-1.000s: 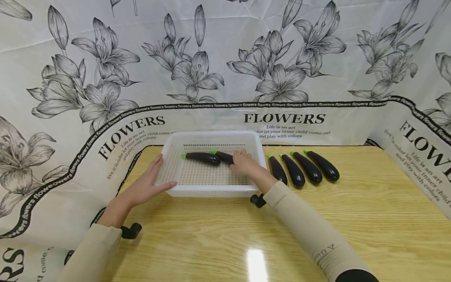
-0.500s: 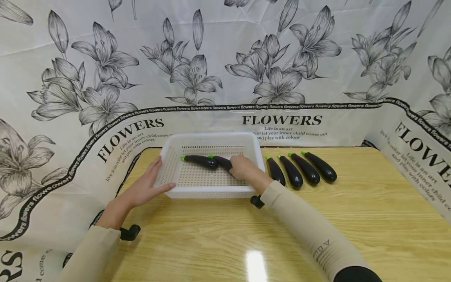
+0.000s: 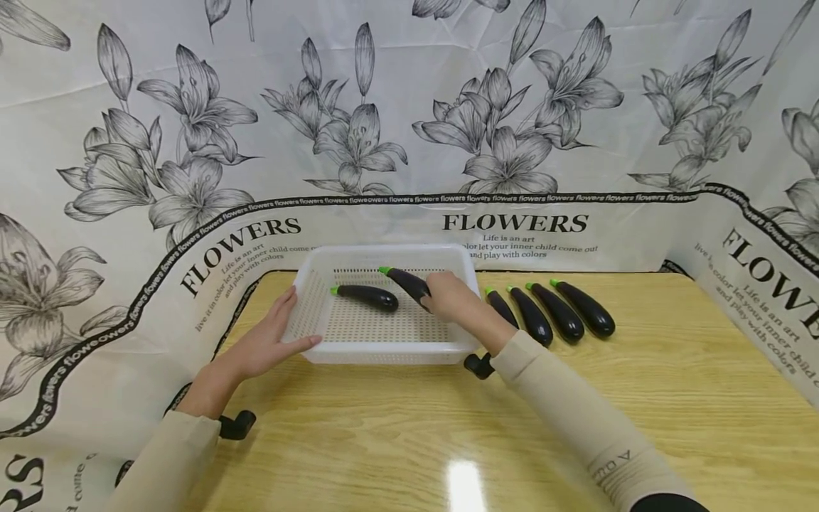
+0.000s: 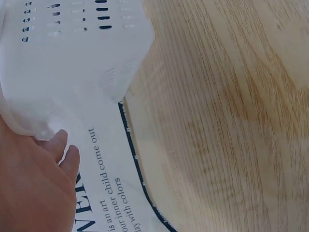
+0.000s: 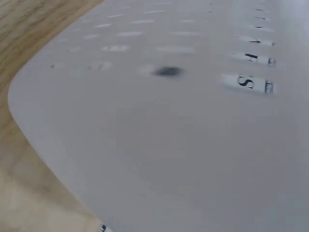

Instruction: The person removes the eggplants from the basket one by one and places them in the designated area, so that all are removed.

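Note:
Inside a white perforated plastic basket [image 3: 390, 348], my right hand [image 3: 451, 302] grips the thick end of a dark purple eggplant [image 3: 408, 283]. Its green stem end points up and to the left. Another eggplant [image 3: 366, 296] lies on the basket floor to its left. My left hand [image 3: 262, 341] is spread at the basket's front left corner, thumb on the front rim and fingers along the left side. In the left wrist view, fingertips [image 4: 71, 159] show close by the rim. The right wrist view holds only the basket wall [image 5: 159, 145], with the hand out of sight.
Several eggplants [image 3: 555, 311] lie in a slanted row on the wooden table [image 3: 384, 434], right of the basket. A flower-printed cloth [image 3: 358, 163] hangs behind and at both sides, close to the basket's back.
The held eggplant has shifted away from the one on the basket floor, its stem end now raised toward the back. My left hand keeps its place at the basket.

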The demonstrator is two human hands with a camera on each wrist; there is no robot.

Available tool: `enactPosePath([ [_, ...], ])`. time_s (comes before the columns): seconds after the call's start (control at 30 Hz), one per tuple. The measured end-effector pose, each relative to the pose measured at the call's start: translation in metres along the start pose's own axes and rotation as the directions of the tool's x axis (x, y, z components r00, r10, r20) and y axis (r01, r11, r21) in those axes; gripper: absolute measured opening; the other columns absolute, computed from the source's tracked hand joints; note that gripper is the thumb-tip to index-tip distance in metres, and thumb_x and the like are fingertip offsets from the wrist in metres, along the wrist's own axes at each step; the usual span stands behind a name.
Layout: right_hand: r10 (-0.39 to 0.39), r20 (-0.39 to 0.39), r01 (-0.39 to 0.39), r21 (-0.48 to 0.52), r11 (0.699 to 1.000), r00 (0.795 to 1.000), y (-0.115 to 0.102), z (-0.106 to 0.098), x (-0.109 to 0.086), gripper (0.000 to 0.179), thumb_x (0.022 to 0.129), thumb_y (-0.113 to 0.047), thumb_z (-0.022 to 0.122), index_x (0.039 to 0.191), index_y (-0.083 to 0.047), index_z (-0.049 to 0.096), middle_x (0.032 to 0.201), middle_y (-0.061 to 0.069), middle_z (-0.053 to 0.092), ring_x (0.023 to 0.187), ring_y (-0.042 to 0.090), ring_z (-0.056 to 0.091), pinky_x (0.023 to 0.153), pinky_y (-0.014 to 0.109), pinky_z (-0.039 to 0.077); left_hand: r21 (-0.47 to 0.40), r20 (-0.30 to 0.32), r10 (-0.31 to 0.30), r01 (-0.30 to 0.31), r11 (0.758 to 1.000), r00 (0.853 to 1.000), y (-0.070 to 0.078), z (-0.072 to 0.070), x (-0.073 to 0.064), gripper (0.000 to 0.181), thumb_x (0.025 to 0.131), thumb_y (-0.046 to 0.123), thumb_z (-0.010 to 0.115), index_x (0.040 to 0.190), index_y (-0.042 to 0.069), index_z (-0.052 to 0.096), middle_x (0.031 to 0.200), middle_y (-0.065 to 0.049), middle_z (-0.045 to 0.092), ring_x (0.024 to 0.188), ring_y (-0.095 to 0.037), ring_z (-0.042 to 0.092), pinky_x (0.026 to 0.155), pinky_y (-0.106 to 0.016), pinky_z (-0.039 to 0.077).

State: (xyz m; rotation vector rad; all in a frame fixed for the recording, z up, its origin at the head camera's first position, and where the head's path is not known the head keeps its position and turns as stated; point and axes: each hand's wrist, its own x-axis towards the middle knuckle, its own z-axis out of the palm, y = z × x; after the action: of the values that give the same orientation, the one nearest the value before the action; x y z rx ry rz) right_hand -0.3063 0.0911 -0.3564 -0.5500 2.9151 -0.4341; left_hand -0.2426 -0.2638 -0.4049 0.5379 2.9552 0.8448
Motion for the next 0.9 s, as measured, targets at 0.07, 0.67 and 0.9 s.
enactPosePath([
  [0.07,-0.009,-0.007,0.009,0.006,1.000,1.000,-0.001,-0.007,-0.005,0.021,0.104,-0.020,0.062,0.094,-0.002,0.062,0.085,0.010,0.062,0.073,0.022,0.060,0.063,0.033,0.049,0.003,0.000,-0.001,0.001,1.000,1.000,0.000,0.000,0.000,0.109,0.096,0.063,0.060,0.164,0.006,-0.004,0.172,-0.013,-0.007,0.153,-0.047,0.011,0.119,-0.066,0.021],
  [0.67,-0.100,-0.126,0.101,-0.004,0.995,0.987,0.020,-0.050,-0.050,0.021,0.103,-0.021,0.063,0.092,-0.003,0.061,0.085,0.010,0.061,0.074,0.024,0.056,0.065,0.037,0.047,0.007,0.008,-0.001,0.001,1.000,1.000,0.004,-0.002,-0.001,0.109,0.096,0.062,0.060,0.164,0.006,-0.003,0.172,-0.014,-0.006,0.154,-0.047,0.011,0.119,-0.067,0.021],
  [0.9,-0.075,-0.163,0.071,-0.027,0.997,0.984,0.041,-0.053,-0.058,0.018,0.101,-0.018,0.066,0.094,-0.001,0.063,0.088,0.011,0.062,0.077,0.026,0.057,0.067,0.039,0.048,0.019,0.004,-0.016,0.016,1.000,1.000,0.002,-0.002,-0.003,0.109,0.096,0.064,0.058,0.164,0.007,-0.005,0.172,-0.012,-0.007,0.154,-0.047,0.010,0.119,-0.068,0.020],
])
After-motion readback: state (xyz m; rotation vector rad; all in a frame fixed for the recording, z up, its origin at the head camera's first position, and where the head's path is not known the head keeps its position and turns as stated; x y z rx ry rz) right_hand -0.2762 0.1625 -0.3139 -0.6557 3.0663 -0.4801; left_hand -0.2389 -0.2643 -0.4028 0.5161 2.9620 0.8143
